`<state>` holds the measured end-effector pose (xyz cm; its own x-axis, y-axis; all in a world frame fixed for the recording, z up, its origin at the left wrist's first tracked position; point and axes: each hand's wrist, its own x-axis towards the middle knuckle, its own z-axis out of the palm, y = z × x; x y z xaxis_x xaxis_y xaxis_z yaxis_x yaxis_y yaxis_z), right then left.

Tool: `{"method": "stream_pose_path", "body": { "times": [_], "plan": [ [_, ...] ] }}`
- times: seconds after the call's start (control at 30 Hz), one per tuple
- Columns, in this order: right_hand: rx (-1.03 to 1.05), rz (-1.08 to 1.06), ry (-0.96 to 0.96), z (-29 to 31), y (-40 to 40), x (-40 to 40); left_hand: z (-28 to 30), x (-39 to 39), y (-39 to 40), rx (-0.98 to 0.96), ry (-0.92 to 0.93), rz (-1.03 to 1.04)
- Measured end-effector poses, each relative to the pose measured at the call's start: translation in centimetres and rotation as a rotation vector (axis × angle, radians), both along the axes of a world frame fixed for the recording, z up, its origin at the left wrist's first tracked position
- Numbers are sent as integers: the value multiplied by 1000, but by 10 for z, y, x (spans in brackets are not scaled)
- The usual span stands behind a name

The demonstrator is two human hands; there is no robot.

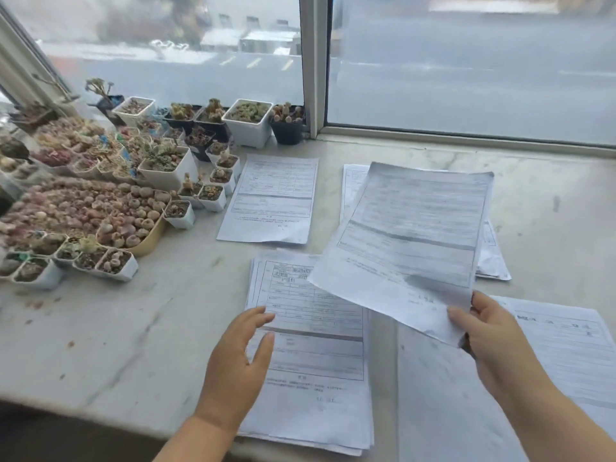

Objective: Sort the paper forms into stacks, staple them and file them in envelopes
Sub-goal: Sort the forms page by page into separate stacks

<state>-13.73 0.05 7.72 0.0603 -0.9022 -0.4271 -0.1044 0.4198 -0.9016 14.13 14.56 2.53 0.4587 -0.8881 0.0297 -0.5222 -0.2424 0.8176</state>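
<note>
Pinching one loose form (406, 235) by its near corner, my right hand (483, 331) holds it above the far-right stack (493, 258), where I should square it, while my left hand (240, 358) rests flat-fingered on the near stack (316, 378).

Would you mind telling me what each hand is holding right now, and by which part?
The right hand pinches a white printed paper form by its near corner. The left hand holds nothing, hovering open over the near stack of forms.

Soft daylight enters through the large hazy glass window (466, 68); the lifted white printed sheet (410, 241) is motion-blurred, edges bowed.
</note>
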Motion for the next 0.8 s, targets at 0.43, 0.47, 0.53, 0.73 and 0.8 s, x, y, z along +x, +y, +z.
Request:
{"method": "stream_pose_path", "body": {
  "times": [0.43, 0.47, 0.53, 0.73, 0.8],
  "plan": [
    [-18, 125, 154, -50, -134, 223, -51, 114, -98, -24, -101, -344],
    [1, 142, 182, -56, -140, 238, -54, 117, -97, -41, -86, -359],
    [48, 179, 230, -67, -149, 264, -58, 123, -97, -73, -42, -362],
    [-136, 352, 733, -89, -139, 278, -71, 125, -90, -92, 14, -381],
    [-182, 295, 732, -84, -126, 261, -76, 116, -87, -110, -57, -471]
  ]
}}
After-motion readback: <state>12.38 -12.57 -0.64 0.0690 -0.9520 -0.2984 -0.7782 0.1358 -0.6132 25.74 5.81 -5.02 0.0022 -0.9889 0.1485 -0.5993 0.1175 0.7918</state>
